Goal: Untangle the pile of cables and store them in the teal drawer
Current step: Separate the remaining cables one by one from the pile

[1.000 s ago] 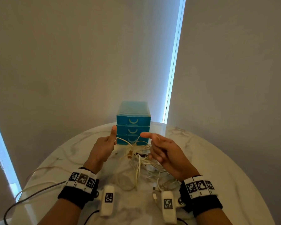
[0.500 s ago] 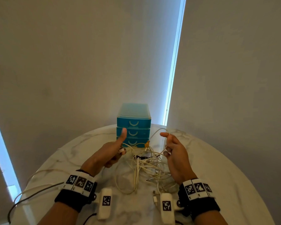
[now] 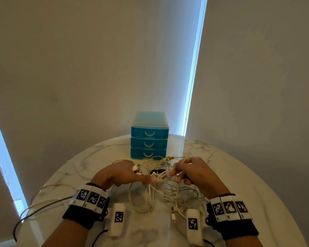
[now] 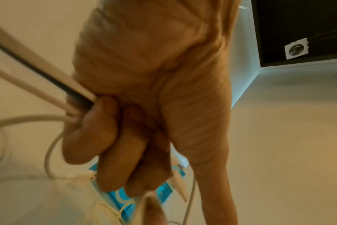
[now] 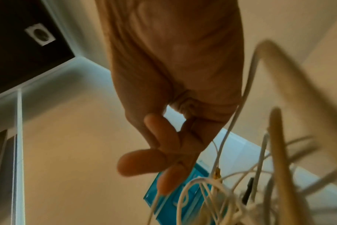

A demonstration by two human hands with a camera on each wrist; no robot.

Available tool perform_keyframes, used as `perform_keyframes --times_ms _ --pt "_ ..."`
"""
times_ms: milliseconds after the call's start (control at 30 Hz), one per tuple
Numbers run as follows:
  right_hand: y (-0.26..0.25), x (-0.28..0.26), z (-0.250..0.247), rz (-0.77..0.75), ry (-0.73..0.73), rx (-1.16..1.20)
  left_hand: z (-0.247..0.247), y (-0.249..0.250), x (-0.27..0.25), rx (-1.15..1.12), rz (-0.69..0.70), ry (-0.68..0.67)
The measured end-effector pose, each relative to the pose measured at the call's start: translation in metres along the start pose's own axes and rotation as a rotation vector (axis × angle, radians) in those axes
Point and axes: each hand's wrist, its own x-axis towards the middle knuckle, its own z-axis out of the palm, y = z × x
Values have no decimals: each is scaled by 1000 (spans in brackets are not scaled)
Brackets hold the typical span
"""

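Observation:
A tangled pile of white cables (image 3: 161,191) lies on the round marble table (image 3: 239,175), just in front of the teal drawer unit (image 3: 149,135), whose three drawers are closed. My left hand (image 3: 143,177) sits at the pile's left. In the left wrist view its fingers (image 4: 125,144) curl round several white and dark cables (image 4: 48,94). My right hand (image 3: 184,173) is at the pile's right, and its fingertips (image 5: 164,159) pinch a thin white strand (image 5: 227,134). A yellow-tipped plug (image 3: 171,158) sticks out between my hands and the drawers.
White tagged camera units (image 3: 118,218) (image 3: 194,225) hang under both wrists, close above the table. Loose leads (image 3: 43,202) trail off the table's left edge. The drawer unit stands at the far edge against pale blinds. A small dark item (image 3: 158,171) lies within the tangle.
Both hands have come down from a raised, spread position and drawn together over the pile. The left thumb is no longer up, and each hand now holds strands low near the table.

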Motion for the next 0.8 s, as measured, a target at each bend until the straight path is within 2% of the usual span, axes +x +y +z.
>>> perform_keyframes --times_ms 133,300,500,667,733,800 --pt "-3 -6 1 16 -71 -66 -5 -2 6 -234 87 210" --pt "4 1 15 -98 55 -62 -4 -5 12 -425 64 398" --pt "2 -4 37 -108 64 -39 0 -5 12 -452 37 354" --pt "-1 -5 52 -36 -147 -150 2 -3 9 -412 115 259" --pt "-11 -6 45 19 -221 -241 4 -7 9 -415 126 234" --pt "-27 -13 27 66 -226 -325 3 -8 8 -414 135 236"
